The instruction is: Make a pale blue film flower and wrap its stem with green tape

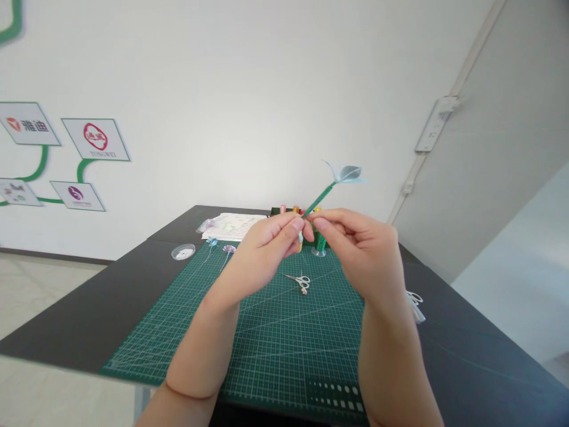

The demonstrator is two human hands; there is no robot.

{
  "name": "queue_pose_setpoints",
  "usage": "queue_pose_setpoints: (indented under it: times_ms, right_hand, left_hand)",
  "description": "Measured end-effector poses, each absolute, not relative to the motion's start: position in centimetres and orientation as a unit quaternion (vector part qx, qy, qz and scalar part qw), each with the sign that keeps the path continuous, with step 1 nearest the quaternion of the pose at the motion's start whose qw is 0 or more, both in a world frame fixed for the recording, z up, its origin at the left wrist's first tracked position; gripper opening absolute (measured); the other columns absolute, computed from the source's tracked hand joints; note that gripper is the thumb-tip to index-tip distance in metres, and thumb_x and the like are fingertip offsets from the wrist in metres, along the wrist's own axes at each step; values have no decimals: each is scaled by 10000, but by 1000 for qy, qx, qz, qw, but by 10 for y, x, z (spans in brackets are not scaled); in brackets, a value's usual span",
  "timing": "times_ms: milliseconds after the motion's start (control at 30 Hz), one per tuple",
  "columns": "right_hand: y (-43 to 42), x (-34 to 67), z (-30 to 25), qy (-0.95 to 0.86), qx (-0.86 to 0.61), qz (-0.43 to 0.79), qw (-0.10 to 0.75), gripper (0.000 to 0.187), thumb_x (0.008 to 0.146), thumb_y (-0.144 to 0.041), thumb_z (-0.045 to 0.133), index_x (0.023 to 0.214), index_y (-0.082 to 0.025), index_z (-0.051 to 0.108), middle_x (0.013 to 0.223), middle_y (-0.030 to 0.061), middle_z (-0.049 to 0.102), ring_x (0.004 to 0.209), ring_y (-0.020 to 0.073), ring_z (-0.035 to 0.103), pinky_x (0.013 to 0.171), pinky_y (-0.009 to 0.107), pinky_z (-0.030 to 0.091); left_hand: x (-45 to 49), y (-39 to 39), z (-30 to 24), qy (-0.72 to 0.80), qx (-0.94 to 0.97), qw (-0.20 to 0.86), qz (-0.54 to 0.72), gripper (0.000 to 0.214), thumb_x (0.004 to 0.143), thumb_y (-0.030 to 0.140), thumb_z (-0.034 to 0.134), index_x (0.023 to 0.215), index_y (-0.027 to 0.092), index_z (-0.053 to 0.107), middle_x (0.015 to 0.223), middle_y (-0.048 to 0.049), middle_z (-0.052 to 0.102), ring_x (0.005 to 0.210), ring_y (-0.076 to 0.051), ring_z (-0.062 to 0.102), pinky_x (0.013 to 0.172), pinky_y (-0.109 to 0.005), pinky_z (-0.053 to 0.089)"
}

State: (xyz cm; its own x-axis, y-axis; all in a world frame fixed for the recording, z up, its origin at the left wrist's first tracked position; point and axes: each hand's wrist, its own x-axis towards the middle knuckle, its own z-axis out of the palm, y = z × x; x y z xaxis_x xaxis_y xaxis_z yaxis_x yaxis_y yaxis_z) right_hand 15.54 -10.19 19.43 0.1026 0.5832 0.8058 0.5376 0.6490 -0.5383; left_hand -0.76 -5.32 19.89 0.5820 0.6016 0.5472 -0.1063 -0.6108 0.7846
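Note:
An artificial flower (349,174) with pale blue petals and a green-wrapped stem tilts up to the right above the table. Its stem is pinched between the thumb and fingers of my left hand (276,243). My right hand (362,240) is closed in a pinch right beside the stem, its fingertips nearly meeting those of the left. Whatever lies between the right fingertips is too small to make out. Below both hands, small scissors (303,281) lie on the green cutting mat (284,338). Behind the right hand stands a spool of green thread (320,243), partly hidden.
A blue flower (212,241) and a purple flower (229,249) with thin stems lie at the mat's far left. A small round dish (183,252) sits beside them, near a paper sheet (235,225). More scissors (414,298) lie to the right on the black table (471,350).

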Motion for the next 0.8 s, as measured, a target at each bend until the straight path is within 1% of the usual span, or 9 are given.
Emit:
queue_pose_setpoints:
  times_ms: [100, 167, 267, 300, 367, 467, 600, 700, 800]
  right_hand:
    - [-107, 156, 194, -696, -440, -88, 560, 176, 937, -150, 622, 936, -192, 793, 807, 10, 772, 630, 100, 607, 609, 218, 453]
    - [-113, 158, 195, -715, -444, -96, 531, 189, 949, -158, 608, 910, -192, 790, 803, 10, 767, 617, 98, 599, 588, 214, 441]
    - [-124, 162, 198, -752, -445, -22, 486, 216, 969, -196, 587, 876, -196, 783, 664, -19, 693, 489, 71, 460, 474, 205, 360]
    - [-129, 164, 199, -764, -439, 9, 473, 224, 975, -210, 581, 878, -197, 783, 625, -27, 659, 467, 66, 416, 445, 205, 329]
    - [-137, 168, 202, -784, -415, 59, 458, 232, 980, -239, 581, 880, -196, 786, 570, -36, 597, 454, 65, 384, 415, 204, 293]
    - [-145, 173, 203, -791, -374, 94, 476, 206, 964, -272, 622, 891, -221, 808, 542, -34, 591, 434, 68, 395, 396, 207, 297]
    - [-147, 178, 199, -751, -373, 70, 540, 147, 922, -290, 694, 909, -310, 838, 542, -24, 649, 420, 93, 424, 396, 243, 325]
    - [-140, 180, 197, -707, -405, 43, 579, 131, 890, -290, 731, 932, -344, 843, 588, -12, 692, 468, 122, 493, 406, 265, 337]
    - [-129, 180, 197, -658, -427, 30, 619, 141, 874, -262, 739, 927, -337, 846, 590, -4, 688, 558, 154, 579, 469, 283, 417]
  left_hand:
    - [-8, -49, 198, 211, 783, 376, 449, 307, 1048, 336, 407, 864, 189, 604, 587, 63, 415, 534, -86, 366, 524, -226, 319]
    - [-9, -45, 197, 241, 786, 365, 436, 230, 1040, 331, 423, 929, 205, 580, 586, 66, 460, 555, -93, 416, 551, -226, 349]
    - [-12, -41, 197, 278, 793, 345, 419, 127, 1028, 327, 446, 1039, 234, 531, 582, 79, 515, 579, -105, 477, 586, -231, 386]
    - [-12, -41, 197, 286, 797, 336, 413, 122, 1025, 327, 447, 1049, 236, 525, 585, 79, 534, 582, -107, 494, 591, -234, 391]
    - [-13, -40, 198, 296, 811, 315, 395, 141, 1021, 339, 445, 1034, 231, 533, 609, 69, 588, 582, -108, 520, 589, -238, 389]
    - [-14, -42, 199, 297, 840, 291, 349, 187, 1010, 353, 447, 996, 213, 571, 694, 35, 674, 607, -118, 566, 582, -244, 388]
    - [-12, -46, 199, 281, 884, 254, 274, 180, 968, 286, 497, 871, 203, 623, 732, 29, 709, 644, -123, 601, 589, -239, 374]
    - [-10, -50, 197, 264, 908, 238, 222, 167, 940, 253, 539, 825, 209, 652, 714, 42, 710, 628, -116, 593, 575, -231, 353]
    - [-10, -54, 197, 252, 915, 241, 203, 163, 935, 240, 552, 825, 215, 670, 707, 49, 719, 605, -109, 585, 571, -224, 356]
